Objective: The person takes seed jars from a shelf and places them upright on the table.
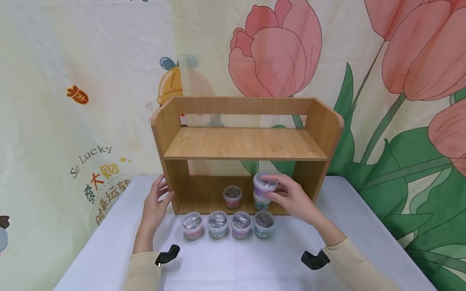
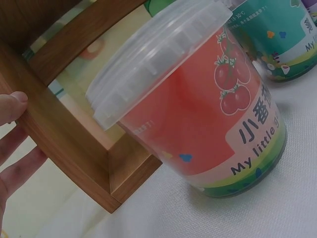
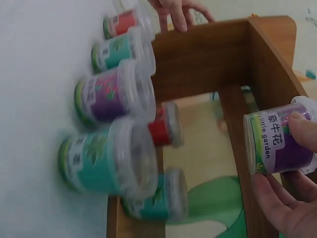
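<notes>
My right hand (image 1: 293, 198) pinches a purple plastic cup with a clear lid (image 1: 264, 182) between thumb and fingers. The cup's label reads "little garden" in the right wrist view. It is held above a teal cup (image 3: 153, 201) on the lower shelf, with a gap between the two. To the left on that shelf stands a red cup (image 1: 232, 198). At the left end of the wooden shelf unit (image 1: 245, 143), my left hand (image 1: 154, 204) rests against the side panel, thumb by its front edge and fingers along the outer face.
A row of lidded cups stands on the white-covered table (image 1: 233, 266) before the shelf unit: a pink-red cup (image 1: 192, 227), a teal cup (image 1: 217, 225), a purple cup (image 1: 241, 226) and another teal cup (image 1: 263, 225). Behind hangs a tulip-printed cloth (image 1: 204, 44).
</notes>
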### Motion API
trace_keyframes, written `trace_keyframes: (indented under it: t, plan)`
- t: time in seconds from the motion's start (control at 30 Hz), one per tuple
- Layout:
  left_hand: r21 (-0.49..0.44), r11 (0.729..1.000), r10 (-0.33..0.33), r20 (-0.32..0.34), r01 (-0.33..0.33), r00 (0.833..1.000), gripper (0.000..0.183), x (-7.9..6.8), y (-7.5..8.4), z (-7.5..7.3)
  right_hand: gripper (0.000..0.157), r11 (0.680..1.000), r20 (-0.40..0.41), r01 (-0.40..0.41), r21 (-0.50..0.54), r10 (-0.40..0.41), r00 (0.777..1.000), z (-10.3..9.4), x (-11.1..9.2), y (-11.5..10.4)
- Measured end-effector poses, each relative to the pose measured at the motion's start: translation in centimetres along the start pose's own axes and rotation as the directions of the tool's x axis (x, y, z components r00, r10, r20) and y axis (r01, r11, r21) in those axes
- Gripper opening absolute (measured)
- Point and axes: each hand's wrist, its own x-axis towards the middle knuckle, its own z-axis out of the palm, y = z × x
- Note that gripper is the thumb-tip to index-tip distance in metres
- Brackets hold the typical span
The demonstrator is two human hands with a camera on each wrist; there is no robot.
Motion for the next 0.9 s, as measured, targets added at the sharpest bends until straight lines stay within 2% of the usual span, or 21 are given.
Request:
trace_keyframes:
  t: [0.2,0.33,0.5,0.9]
  plan:
    - [0.009,1.0,-0.02,0.006,0.02,1.0,0.08,-0.2,-0.3,0.0,0.049,0.999,-0.033,-0.053,-0.009,0.052,0.998,-2.2,-2.9,2.5]
    - [0.019,1.0,-0.017,0.004,0.017,1.0,0.08,-0.2,-0.3,-0.1,0.051,0.994,-0.02,-0.105,0.012,0.105,0.994,-2.8,-4.8,3.9]
    - [0.019,1.0,-0.006,0.005,0.006,1.0,0.081,-0.2,-0.2,-0.2,0.05,0.991,-0.021,-0.134,0.004,0.134,0.991,-3.1,-6.3,5.3]
    - [0.017,1.0,-0.005,-0.004,0.005,1.0,0.081,0.1,0.1,0.0,0.049,0.998,0.004,-0.059,0.015,0.059,0.998,-1.6,-7.7,9.0]
